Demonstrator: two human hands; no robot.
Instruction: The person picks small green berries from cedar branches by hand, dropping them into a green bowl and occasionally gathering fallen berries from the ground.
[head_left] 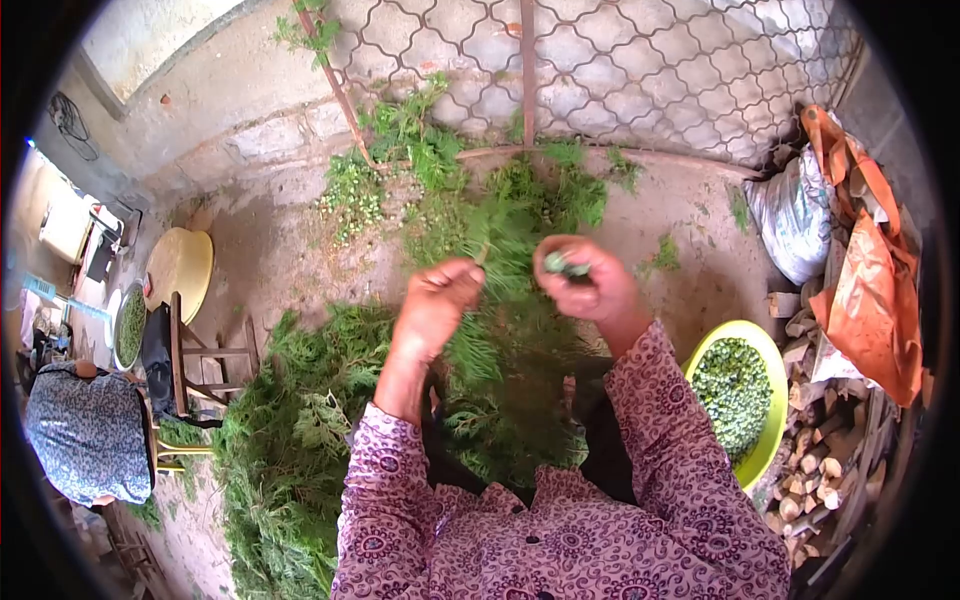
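Observation:
My left hand [440, 308] is closed, pinching the cut stem of a feathery green conifer branch [495, 232] in front of me. Close by on its right, my right hand [592, 287] has its fingers curled round some small green cones [567, 267]; motion blurs them a little. More leafy sprigs hang below the hands over my lap, smeared by movement. A large heap of cut conifer branches [285, 440] lies by my left leg. Beside my right arm stands a yellow-green basin [777, 400] holding many small pale green cones.
Stripped sprigs [425, 145] lie on the floor before a metal lattice [650, 75]. On the right are a white sack [795, 225], orange sheeting [872, 300] and stacked firewood [815, 465]. Leftward are a wooden stool [205, 355], a yellow tub [190, 275] and another person [90, 430].

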